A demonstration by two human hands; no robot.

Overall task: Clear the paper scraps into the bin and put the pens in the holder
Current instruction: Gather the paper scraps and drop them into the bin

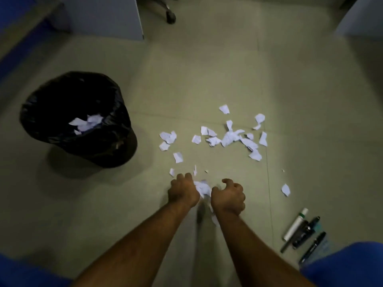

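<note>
Several white paper scraps point(230, 137) lie scattered on the floor ahead of me. A bunch of scraps point(202, 188) sits between my two hands. My left hand point(182, 191) curls round its left side and my right hand point(229, 196) curls at its right side, thumb raised. The black-lined bin point(51, 129) stands to the left with some scraps point(86, 123) inside. Several pens and markers point(302, 230) lie on the floor at the lower right. No pen holder shows.
A lone scrap point(285, 189) lies right of my hands. A chair castor point(171, 16) and a grey cabinet panel point(116, 17) stand at the back. Blue cloth point(348, 266) fills the lower right corner.
</note>
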